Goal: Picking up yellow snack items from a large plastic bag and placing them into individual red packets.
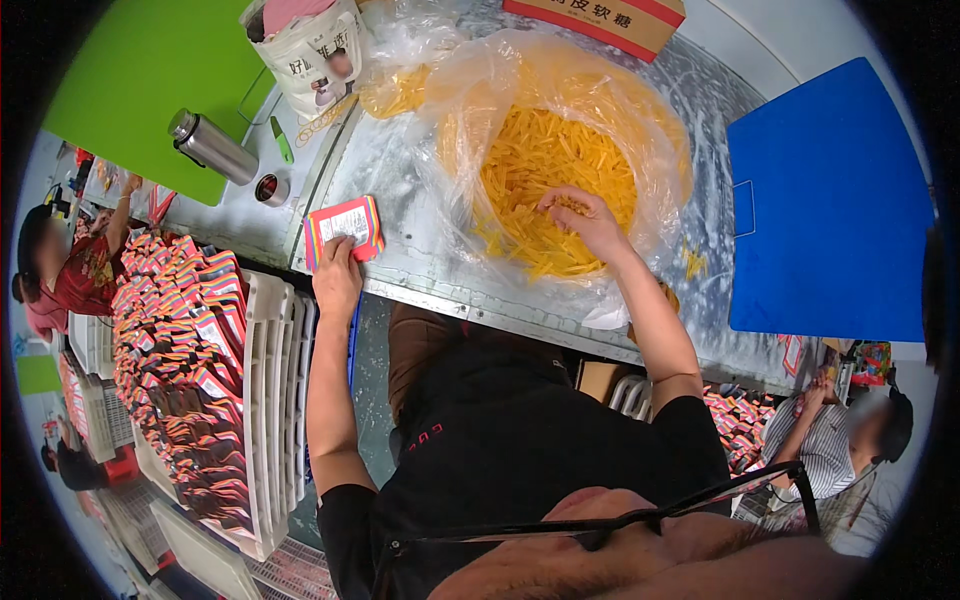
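My left hand [338, 272] is at the near edge of the metal table, its fingers closed on a small flat packet [346, 226] with a pale label and rainbow-striped borders. The packet lies against the tabletop. Right of it, a large clear plastic bag [455, 160] stands open, filled with thin yellow strips [545, 140]. My right hand [590, 222] reaches into the bag with curled fingers among the strips and appears to grip some. Its fingertips are partly hidden.
Left are a steel flask [213, 147], a cup [271, 190], a green-handled tool [281, 140] and crates [262, 400] heaped with striped packets. A carton [600, 22] stands behind the bag, a blue panel [830, 210] at right. Other people work on both sides.
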Action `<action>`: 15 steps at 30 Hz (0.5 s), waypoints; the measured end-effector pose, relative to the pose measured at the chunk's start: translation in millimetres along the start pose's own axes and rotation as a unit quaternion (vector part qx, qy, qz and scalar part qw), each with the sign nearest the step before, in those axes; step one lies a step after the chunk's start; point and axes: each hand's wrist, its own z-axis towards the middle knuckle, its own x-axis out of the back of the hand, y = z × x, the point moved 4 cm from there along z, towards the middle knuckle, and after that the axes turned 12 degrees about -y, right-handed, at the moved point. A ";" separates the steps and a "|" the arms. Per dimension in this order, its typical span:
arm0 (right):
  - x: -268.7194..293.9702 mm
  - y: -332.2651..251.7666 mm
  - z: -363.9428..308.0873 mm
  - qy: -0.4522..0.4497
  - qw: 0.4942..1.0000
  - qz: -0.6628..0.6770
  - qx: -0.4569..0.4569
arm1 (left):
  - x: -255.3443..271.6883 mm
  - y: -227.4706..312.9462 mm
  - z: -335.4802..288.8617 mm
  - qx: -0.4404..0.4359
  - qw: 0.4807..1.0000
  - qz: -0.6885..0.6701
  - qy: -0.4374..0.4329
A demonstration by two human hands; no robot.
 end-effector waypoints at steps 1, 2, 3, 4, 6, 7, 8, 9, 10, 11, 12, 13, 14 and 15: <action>-2.0 1.5 0.3 0.000 1.000 0.010 0.023 | 0.2 0.9 0.5 0.001 1.000 0.000 0.000; -4.2 5.7 0.9 0.001 0.999 0.019 0.045 | 0.5 1.7 1.0 0.002 1.000 -0.001 -0.001; -5.9 7.5 1.0 0.001 0.997 0.029 0.068 | 0.7 2.6 1.6 0.003 1.000 -0.001 -0.001; -8.3 5.5 1.7 -0.002 0.997 0.025 0.072 | 0.5 1.8 1.0 0.003 1.000 -0.001 0.002; -12.3 0.1 1.9 -0.009 0.997 0.018 0.081 | 0.0 0.4 -0.2 0.003 1.000 -0.001 0.007; -12.8 1.8 1.0 -0.022 0.997 0.035 0.063 | 0.3 1.0 0.1 0.003 1.000 -0.002 0.008; -12.5 3.6 -0.6 -0.035 0.997 0.053 0.045 | 0.6 1.7 0.3 0.004 1.000 -0.003 0.008; -13.3 5.3 -1.7 -0.048 0.996 0.070 0.027 | 1.0 2.2 0.4 0.005 1.000 -0.003 0.009; -14.2 3.5 -2.6 -0.050 0.997 0.066 0.012 | 0.9 2.4 0.3 0.005 1.000 -0.002 0.010; -15.0 -1.0 -4.0 -0.053 0.997 0.061 -0.003 | 0.9 2.5 0.2 0.004 1.000 -0.001 0.011; -16.1 -2.7 -5.2 -0.056 0.997 0.056 -0.018 | 0.9 2.6 0.1 0.004 1.000 0.001 0.012; -17.4 -2.0 -6.4 -0.054 0.996 0.071 -0.020 | 0.6 2.4 0.0 0.004 1.000 0.000 0.012; -18.7 -0.9 -7.5 -0.052 0.995 0.087 -0.022 | 0.5 2.1 0.0 0.003 1.000 -0.001 0.012; -19.6 0.0 -8.1 -0.050 0.993 0.103 -0.024 | 0.2 1.9 0.0 0.003 1.000 -0.002 0.013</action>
